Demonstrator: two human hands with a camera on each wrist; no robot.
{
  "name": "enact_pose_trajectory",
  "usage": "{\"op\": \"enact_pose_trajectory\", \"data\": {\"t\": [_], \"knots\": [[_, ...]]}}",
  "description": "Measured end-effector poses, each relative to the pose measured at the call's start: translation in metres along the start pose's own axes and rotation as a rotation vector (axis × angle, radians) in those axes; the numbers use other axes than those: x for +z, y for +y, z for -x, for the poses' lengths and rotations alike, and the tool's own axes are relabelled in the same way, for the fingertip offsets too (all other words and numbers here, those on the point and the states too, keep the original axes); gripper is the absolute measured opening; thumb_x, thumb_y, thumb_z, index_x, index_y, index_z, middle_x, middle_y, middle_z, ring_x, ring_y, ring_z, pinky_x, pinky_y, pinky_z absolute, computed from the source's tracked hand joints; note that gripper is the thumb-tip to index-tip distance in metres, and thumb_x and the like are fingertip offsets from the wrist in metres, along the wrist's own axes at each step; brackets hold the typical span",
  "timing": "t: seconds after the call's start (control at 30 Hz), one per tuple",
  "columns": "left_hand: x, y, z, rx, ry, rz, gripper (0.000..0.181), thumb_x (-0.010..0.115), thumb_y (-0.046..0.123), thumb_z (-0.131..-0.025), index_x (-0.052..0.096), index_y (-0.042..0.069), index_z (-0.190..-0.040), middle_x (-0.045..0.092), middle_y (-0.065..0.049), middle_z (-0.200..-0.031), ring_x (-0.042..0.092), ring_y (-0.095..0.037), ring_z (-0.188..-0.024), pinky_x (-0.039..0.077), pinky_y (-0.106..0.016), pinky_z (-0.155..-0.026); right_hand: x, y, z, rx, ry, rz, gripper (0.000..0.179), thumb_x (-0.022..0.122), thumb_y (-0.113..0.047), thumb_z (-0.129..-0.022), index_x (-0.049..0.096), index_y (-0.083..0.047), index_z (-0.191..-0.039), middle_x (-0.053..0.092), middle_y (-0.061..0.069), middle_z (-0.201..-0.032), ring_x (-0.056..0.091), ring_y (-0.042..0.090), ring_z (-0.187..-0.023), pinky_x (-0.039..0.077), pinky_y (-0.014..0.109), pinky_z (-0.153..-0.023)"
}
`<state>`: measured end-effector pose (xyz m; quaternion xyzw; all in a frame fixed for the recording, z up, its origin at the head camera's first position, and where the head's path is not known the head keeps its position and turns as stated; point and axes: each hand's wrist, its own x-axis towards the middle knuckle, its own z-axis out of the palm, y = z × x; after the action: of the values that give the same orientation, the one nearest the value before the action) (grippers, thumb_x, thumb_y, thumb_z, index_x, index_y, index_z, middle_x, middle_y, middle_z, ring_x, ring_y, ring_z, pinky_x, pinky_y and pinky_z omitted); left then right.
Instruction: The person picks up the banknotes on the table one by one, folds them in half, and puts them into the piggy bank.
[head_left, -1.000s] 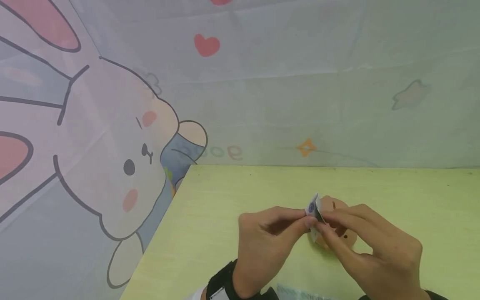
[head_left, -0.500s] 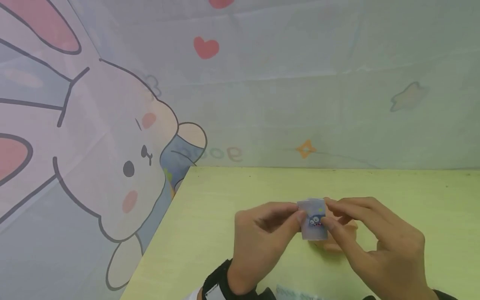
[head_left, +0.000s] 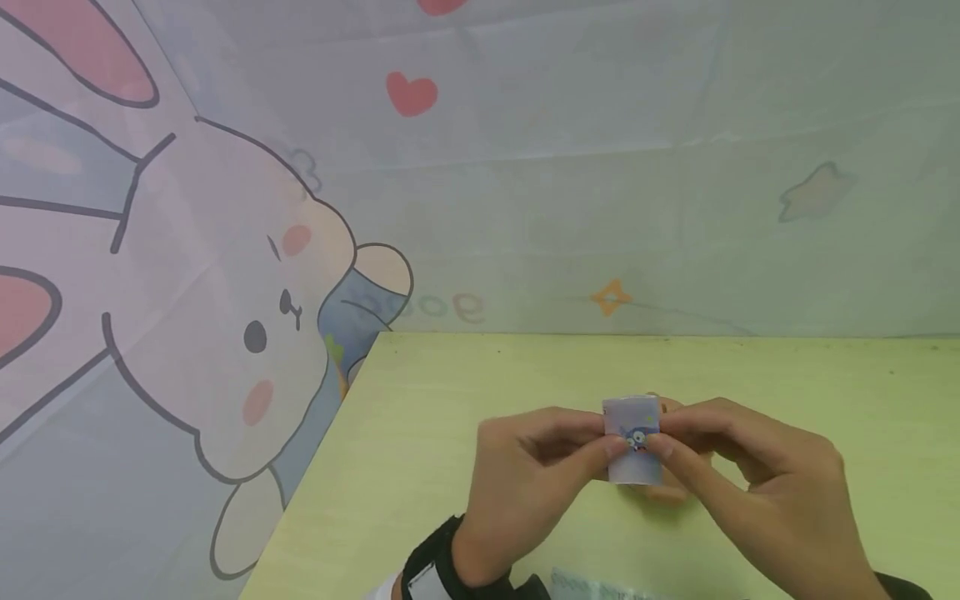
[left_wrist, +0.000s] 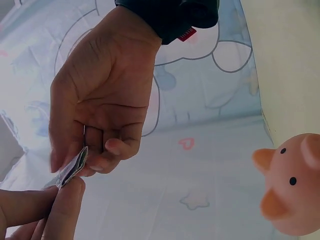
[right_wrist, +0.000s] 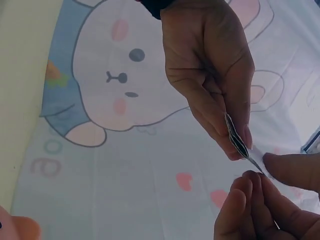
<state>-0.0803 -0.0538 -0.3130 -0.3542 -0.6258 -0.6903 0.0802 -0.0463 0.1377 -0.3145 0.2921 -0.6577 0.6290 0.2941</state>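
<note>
Both hands hold a small lilac folded packet [head_left: 634,462] with a blue cartoon creature printed on it, upright with its printed side to the head camera. My left hand [head_left: 525,483] pinches its left edge between thumb and fingers. At the right edge, my right hand [head_left: 772,483] pinches it the same way. In the right wrist view the packet [right_wrist: 237,140] appears edge-on, its layers slightly apart with a dark inside. Behind the packet a pig-shaped figure [head_left: 660,493] is mostly hidden; the left wrist view shows the peach-coloured pig [left_wrist: 297,187] apart from the hands.
The hands are above a pale yellow-green table [head_left: 450,383]. A greenish printed strip [head_left: 592,586] lies at the near edge, cut off by the frame. Behind hangs a cloth backdrop [head_left: 525,225] with a cartoon rabbit [head_left: 225,283].
The packet was edge-on, then turned its printed face to the head camera. Since then it has shifted slightly right, and the right thumb has moved closer to the left thumb.
</note>
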Motion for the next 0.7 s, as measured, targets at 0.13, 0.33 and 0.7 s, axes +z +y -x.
{"op": "enact_pose_trajectory", "data": {"t": [0.13,0.33,0.7], "knots": [[-0.001,0.0,-0.001,-0.016,0.008,0.04,0.018,0.072,0.006,-0.087,0.072,-0.009,-0.099,0.073,-0.021,-0.089,0.073,-0.018,-0.077,0.061,-0.038,-0.064,-0.002,0.0,0.0,0.002,-0.042,0.005,0.028,0.066,0.029,-0.072,0.07,0.008,-0.092,0.072,0.016,-0.086,0.069,0.018,-0.101,0.055,0.02,-0.084],[-0.001,0.0,-0.001,0.005,-0.006,0.108,0.018,0.067,0.001,-0.09,0.069,-0.015,-0.099,0.071,-0.027,-0.092,0.073,-0.025,-0.078,0.061,-0.04,-0.067,0.003,-0.001,-0.001,-0.078,0.005,0.056,0.026,0.07,0.027,-0.07,0.071,0.007,-0.088,0.071,0.012,-0.079,0.07,0.013,-0.089,0.054,0.016,-0.076],[0.005,-0.001,0.001,0.163,0.017,0.016,0.016,0.068,-0.004,-0.087,0.068,-0.018,-0.097,0.071,-0.027,-0.094,0.073,-0.028,-0.082,0.061,-0.037,-0.069,0.03,0.004,-0.011,-0.558,0.251,0.331,0.028,0.076,-0.016,-0.086,0.073,0.008,-0.073,0.067,0.01,-0.065,0.05,0.005,-0.054,0.038,0.007,-0.055]]}}
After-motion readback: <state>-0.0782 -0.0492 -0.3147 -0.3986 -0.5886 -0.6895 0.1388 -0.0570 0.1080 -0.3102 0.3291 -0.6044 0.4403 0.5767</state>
